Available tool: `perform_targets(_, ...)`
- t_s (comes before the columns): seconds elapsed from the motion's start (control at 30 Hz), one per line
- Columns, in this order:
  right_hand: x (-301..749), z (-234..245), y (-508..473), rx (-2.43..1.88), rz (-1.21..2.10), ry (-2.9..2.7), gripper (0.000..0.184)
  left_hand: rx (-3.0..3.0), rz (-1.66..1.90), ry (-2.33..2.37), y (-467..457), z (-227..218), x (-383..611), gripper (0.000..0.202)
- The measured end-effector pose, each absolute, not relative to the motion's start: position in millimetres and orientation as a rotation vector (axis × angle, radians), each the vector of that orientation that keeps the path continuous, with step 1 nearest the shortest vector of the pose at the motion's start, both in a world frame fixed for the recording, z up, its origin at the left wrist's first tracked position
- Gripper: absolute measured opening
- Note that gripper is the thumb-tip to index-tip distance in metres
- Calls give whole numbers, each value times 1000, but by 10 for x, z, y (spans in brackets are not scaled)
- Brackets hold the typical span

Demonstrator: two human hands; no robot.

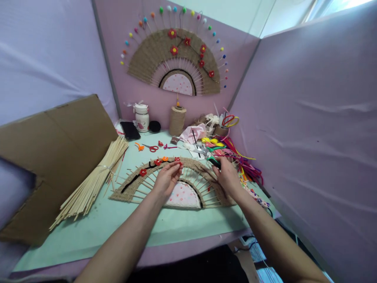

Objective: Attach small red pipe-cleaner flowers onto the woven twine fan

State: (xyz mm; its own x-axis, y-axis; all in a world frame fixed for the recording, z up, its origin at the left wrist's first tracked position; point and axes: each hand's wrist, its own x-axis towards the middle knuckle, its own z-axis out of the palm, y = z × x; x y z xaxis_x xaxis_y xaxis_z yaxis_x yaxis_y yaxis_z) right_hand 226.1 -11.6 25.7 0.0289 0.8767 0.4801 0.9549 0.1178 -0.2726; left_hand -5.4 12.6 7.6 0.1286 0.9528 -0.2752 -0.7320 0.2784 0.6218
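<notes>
A woven twine fan [188,162] with thin stick ribs lies on the table, its half-round centre [184,196] covered in pink-dotted white cloth. Along its upper left run a black fuzzy strip [131,183], red flowers [143,172] and an orange flower [165,158]. My left hand [168,177] is over the fan's middle, fingertips pinched on a small red fuzzy flower [180,165]; its shape is partly hidden. My right hand [228,177], over the fan's right side, closes round a handle of green-and-black scissors [212,160], whose blades point left.
A finished-looking fan [147,51] hangs on the back wall. Bundled sticks [97,173] and cardboard [59,157] stand left. Behind are a phone [130,130], white bottle [141,118], twine spool [177,120] and small red scissors [153,148]. Coloured pipe cleaners [247,163] lie right.
</notes>
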Motion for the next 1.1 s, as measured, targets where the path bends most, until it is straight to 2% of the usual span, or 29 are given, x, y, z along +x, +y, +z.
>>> perform_targets(0.23,1875,383,-667,-1470,887,-1599,34,363,1398,709,174,60,-90,11)
perform_targets(0.3,1679,359,-807,-1378,1022,-1596,31,370,1416,710,167,56,-74,11)
perform_targets(0.5,1201,228,-945,-1140,955,-1654,23,400,1407,769,164,102,-67,11)
perform_targets(0.7,1208,243,-964,-1097,1012,-1670,31,385,1486,784,204,128,-129,14)
perform_targets(0.83,1027,101,-1023,-994,960,-1663,46,413,1444,780,178,88,-90,16)
perform_targets(0.97,802,-106,-1051,-963,920,-1602,44,385,1444,789,189,77,-81,13)
perform_targets(1.1,747,-207,-979,-892,1049,-1456,58,339,1452,801,200,113,-88,13)
